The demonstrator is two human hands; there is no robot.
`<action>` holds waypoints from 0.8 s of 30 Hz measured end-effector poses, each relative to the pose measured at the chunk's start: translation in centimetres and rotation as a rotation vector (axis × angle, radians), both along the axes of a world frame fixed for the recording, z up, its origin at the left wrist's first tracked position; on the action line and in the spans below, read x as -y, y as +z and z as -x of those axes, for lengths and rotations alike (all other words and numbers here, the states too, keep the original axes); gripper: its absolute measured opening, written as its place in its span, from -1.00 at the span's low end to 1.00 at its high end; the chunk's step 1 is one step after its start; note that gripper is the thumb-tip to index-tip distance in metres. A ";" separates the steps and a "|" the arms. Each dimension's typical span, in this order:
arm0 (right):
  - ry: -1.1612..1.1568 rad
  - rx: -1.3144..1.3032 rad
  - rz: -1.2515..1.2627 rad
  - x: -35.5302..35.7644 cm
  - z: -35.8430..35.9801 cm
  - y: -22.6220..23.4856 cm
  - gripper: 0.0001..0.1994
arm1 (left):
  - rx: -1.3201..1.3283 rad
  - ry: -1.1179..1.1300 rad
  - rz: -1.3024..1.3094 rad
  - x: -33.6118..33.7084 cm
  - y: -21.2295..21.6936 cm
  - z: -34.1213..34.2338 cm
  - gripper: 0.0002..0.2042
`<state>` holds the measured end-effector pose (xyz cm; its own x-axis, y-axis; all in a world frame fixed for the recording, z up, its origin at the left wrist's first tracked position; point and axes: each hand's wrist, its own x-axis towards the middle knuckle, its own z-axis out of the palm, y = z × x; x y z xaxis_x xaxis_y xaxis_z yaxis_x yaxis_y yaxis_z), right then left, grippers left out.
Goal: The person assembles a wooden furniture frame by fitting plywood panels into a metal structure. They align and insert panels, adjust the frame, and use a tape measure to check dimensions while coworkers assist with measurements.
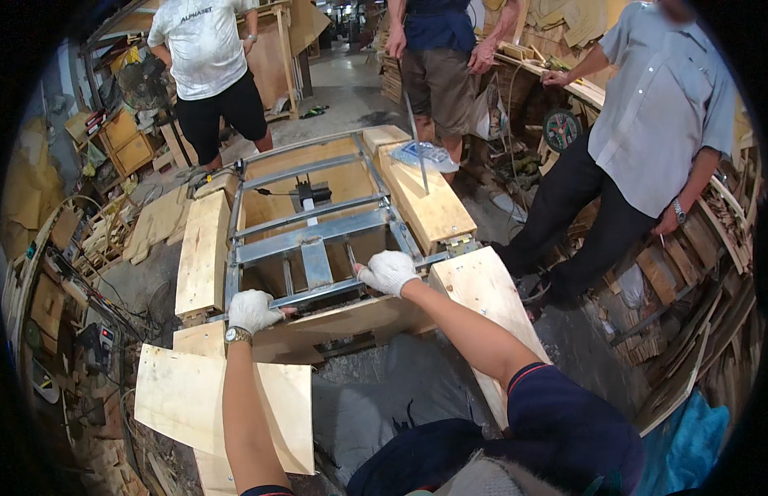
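Observation:
A grey metal frame (294, 239) with several crossbars lies within a wooden frame structure in front of me. My left hand (253, 312), in a white glove with bare fingertips, is closed at the frame's near left corner. Farther right, my right hand (388, 273), gloved the same way, curls over the near bar beside a thin upright rod. Its lower fingers are partly hidden. A black motor-like unit (311, 193) sits at the middle of the far section. Below my hands runs a plywood panel (334, 325).
Pale wooden blocks (203, 255) flank the frame, and a loose board (177, 393) lies by my left forearm. A plastic bag (423, 157) rests on the far right block (417, 192). Three people stand beyond; one holds a long thin rod (417, 132). Scrap wood (690, 364) is stacked at right.

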<state>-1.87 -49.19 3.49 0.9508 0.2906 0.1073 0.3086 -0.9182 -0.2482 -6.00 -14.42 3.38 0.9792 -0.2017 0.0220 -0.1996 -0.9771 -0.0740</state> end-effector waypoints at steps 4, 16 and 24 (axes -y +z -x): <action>0.002 0.012 0.009 -0.4 -0.1 0.3 -0.28 | -0.001 0.007 -0.019 -0.4 0.2 0.2 -0.24; 0.050 0.085 -0.027 -0.2 -0.4 -0.7 -0.31 | 0.049 -0.037 0.004 -0.4 0.2 0.4 -0.25; 0.015 0.020 0.002 0.4 -0.2 -0.1 -0.32 | -0.012 -0.006 -0.003 0.4 0.3 -0.1 -0.28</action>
<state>-1.63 -49.57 3.37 0.9440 0.3051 0.1259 0.3274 -0.9140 -0.2397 -5.90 -14.82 3.73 0.9781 -0.2079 0.0101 -0.2066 -0.9756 -0.0747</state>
